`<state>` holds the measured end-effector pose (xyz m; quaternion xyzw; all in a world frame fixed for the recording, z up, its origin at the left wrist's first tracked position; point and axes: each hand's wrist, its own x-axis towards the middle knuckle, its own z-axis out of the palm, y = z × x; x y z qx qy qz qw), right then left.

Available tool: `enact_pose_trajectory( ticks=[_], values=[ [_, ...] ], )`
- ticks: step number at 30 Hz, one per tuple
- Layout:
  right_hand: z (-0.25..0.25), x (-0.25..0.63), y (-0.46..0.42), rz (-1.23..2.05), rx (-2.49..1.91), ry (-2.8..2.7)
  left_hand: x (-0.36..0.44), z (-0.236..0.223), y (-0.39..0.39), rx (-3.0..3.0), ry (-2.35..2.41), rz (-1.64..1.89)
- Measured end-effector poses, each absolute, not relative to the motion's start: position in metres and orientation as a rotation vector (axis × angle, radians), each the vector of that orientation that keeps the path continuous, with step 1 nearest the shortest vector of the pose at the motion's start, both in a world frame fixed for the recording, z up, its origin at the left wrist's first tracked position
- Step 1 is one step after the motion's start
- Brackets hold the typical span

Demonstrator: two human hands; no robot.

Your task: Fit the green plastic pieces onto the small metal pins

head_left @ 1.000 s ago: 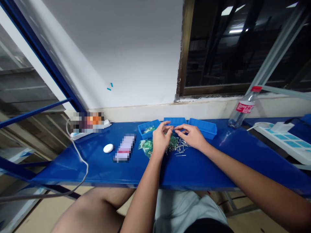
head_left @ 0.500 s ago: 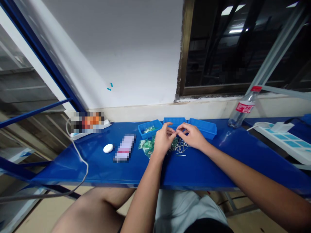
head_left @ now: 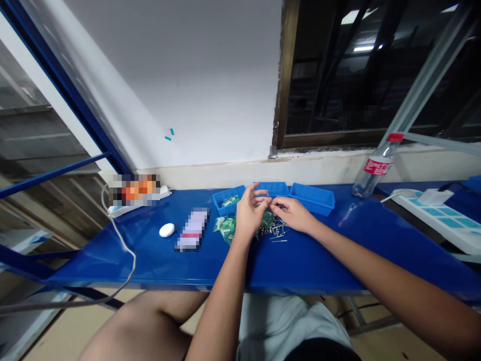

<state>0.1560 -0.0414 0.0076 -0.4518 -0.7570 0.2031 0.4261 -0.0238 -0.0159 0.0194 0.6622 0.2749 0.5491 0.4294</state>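
My left hand [head_left: 248, 214] and my right hand [head_left: 295, 215] meet fingertip to fingertip over the blue table. Each has its thumb and forefinger pinched together, while the left's other fingers fan out. Whatever lies between the fingertips is too small to make out. Below them spreads a loose pile of thin metal pins [head_left: 278, 231] that look like blind rivets. A crumpled green plastic bag [head_left: 225, 228] lies beside the left wrist, partly hidden by it. Behind the hands stand a left blue bin [head_left: 226, 209] with small bags inside, a middle blue bin [head_left: 276, 187] and a right blue bin [head_left: 316, 201].
To the left lie a blurred-out phone-shaped object [head_left: 193, 229] and a white round case [head_left: 167, 230]. A power strip [head_left: 165, 192] with a grey cable [head_left: 128, 245] is farther left. A plastic bottle [head_left: 378, 168] and another power strip [head_left: 443, 220] stand right.
My left hand has turned slightly, its fingers rising and spreading more. My right hand has shifted a little left and down, its fingers closer together. The fingertips still meet.
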Motion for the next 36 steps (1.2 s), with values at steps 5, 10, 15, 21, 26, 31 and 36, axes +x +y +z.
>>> enact_pose_trajectory(
  ticks=[5, 10, 15, 21, 26, 31, 36],
  values=[
    [0.002, 0.159, -0.037, 0.594, -1.144, -1.757, -0.023, 0.020, -0.019, 1.659, 0.672, 1.339],
    [0.001, 0.160, -0.035, 0.592, -1.143, -1.741, -0.024, 0.024, -0.022, 1.767, 0.732, 1.314],
    [0.007, 0.157, -0.039, 0.700, -1.105, -1.618, -0.026, 0.026, -0.025, 1.981, 0.827, 1.285],
    [0.010, 0.162, -0.035, 0.741, -1.073, -1.414, -0.026, 0.022, -0.025, 2.382, 1.028, 1.183],
    [0.009, 0.165, -0.033, 0.747, -1.096, -1.389, -0.028, 0.017, -0.022, 2.483, 1.107, 1.079],
    [0.006, 0.169, -0.029, 0.765, -1.164, -1.407, -0.028, 0.014, -0.021, 2.497, 1.169, 1.036],
    [0.003, 0.174, -0.023, 0.798, -1.207, -1.412, -0.028, 0.015, -0.022, 2.522, 1.215, 0.973]
  ],
)
